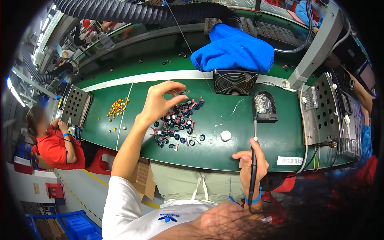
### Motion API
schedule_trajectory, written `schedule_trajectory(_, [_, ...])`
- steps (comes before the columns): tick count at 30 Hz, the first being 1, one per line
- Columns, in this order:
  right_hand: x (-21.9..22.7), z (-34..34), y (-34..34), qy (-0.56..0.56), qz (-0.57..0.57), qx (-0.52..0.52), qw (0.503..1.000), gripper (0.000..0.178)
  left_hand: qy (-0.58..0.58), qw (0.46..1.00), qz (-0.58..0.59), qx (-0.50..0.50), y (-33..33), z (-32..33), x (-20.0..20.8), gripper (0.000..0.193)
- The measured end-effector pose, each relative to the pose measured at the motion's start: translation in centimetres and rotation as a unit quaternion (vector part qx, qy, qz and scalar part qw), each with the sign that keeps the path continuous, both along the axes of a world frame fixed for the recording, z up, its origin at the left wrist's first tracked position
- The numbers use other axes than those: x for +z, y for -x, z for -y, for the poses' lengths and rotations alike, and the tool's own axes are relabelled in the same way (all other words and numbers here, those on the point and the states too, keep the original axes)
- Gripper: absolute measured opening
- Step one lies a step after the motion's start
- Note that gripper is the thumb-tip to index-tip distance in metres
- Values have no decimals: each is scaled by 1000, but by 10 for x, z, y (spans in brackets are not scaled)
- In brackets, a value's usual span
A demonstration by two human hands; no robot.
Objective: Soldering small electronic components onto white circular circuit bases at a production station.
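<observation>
My left hand point(157, 102) is raised over a pile of small round dark parts with red wire ends point(182, 120). Its thumb and fingertips pinch a tiny dark part point(185, 92), which is mostly hidden. My right hand point(258, 165) grips a soldering iron point(253, 170) with a black handle, its cord running down past the wrist. The iron's metal tip points away from me, at the near edge of a black box of metal shavings point(263, 103). Between the hands, a white round item point(226, 136) lies on the green bench mat point(208, 158).
A black fan point(235, 83) stands at the back under a blue cloth point(236, 50). Small yellow parts point(119, 107) lie at left. Perforated metal boxes point(322, 108) and a grey post point(318, 46) stand at right. A person in red point(56, 144) sits at far left. A black hose point(144, 13) crosses overhead.
</observation>
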State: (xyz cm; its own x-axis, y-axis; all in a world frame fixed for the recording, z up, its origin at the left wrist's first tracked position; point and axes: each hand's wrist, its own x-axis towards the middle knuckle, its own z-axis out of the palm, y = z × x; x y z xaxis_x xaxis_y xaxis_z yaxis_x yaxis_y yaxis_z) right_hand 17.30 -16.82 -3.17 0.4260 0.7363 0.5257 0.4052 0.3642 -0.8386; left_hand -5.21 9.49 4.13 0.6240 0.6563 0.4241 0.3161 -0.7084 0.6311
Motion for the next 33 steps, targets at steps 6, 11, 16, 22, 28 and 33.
schedule_trajectory(6, [-2, -11, -2, -47, 90, -9, 995, 17, -66, 994, 64, -61, -35, 67, -1, 30])
schedule_trajectory(11, [7, -20, 2, -25, 142, -10, 989, 28, -38, 988, 65, -136, -49, 87, -16, 28])
schedule_trajectory(16, [4, -30, 3, -51, 199, 27, 978, 34, -58, 984, 46, -162, -52, 88, -28, 28])
schedule_trajectory(22, [9, -21, 10, 50, 278, 13, 959, 30, -84, 967, 64, -234, -50, 91, -37, 23])
schedule_trajectory(28, [6, -20, 8, 36, 261, 24, 964, 31, -221, 950, -10, -219, -22, 96, -26, 22])
schedule_trajectory(33, [4, -19, 7, 47, 209, 43, 976, 34, -210, 967, -122, 80, 77, 24, -6, 24])
